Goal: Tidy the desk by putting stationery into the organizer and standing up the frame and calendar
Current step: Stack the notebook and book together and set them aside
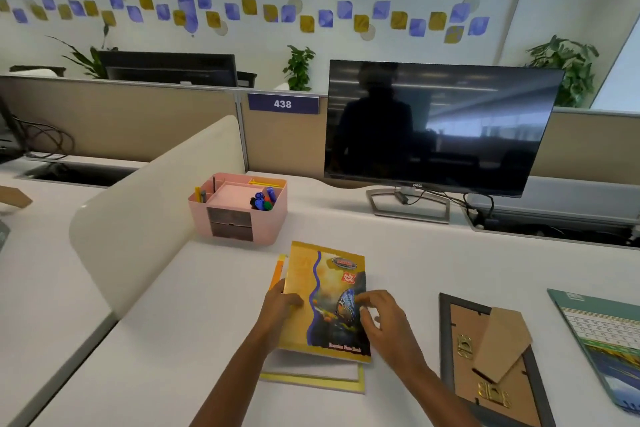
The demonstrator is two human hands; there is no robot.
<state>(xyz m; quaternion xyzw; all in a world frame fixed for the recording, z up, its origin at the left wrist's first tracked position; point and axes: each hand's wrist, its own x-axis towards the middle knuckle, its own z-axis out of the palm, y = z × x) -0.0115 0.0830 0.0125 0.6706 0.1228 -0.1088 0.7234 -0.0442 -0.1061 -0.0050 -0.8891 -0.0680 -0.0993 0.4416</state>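
A yellow notebook with a butterfly cover (323, 298) lies on top of other notebooks (311, 380) at the desk's front middle. My left hand (280, 308) grips the top notebook's left edge, thumb on the cover. My right hand (381, 315) rests with spread fingers on its right edge. The pink organizer (239, 208) stands behind them, with pens and markers in its compartments. A dark picture frame (485, 357) lies face down to the right, its cardboard stand flap sticking up. The green calendar (606, 347) lies flat at the far right edge.
A Dell monitor (440, 128) stands at the back right on a metal foot, cables behind it. A cream rounded divider (152, 204) borders the desk on the left. A cable slot (554, 225) opens at the back right.
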